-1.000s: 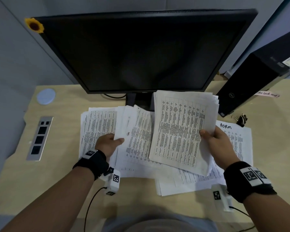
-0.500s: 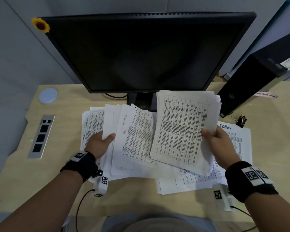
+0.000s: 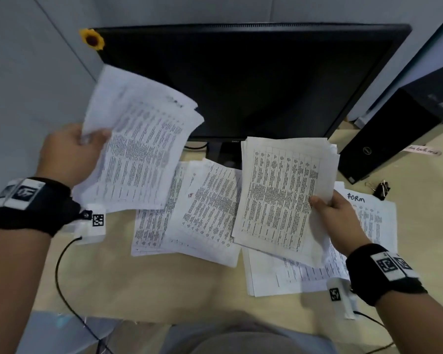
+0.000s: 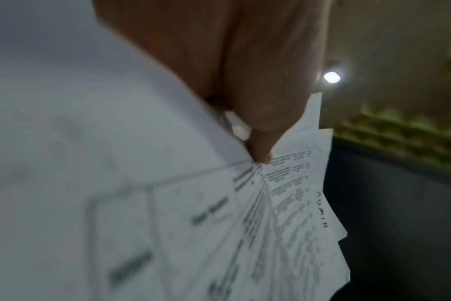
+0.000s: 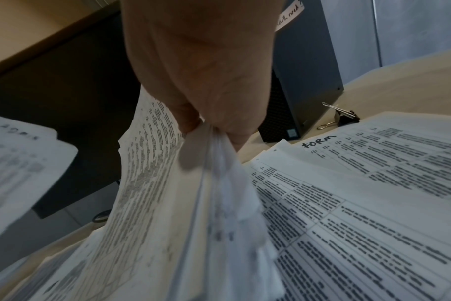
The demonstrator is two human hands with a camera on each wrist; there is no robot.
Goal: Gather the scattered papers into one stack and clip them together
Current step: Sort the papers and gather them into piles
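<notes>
Over the desk [image 3: 143,282], each hand pinches papers: left hand [image 3: 67,152] at nine o'clock, right hand [image 3: 339,221] at three; lay them together evenly.

loose papers [image 3: 202,213] on desk [image 3: 164,284] before monitor [image 3: 253,80], binder clip [image 3: 381,189] right, computer tower [image 3: 394,139] behind it

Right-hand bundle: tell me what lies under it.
Under the bundle in the right hand lie loose sheets on the desk; how many it covers cannot be seen.
</notes>
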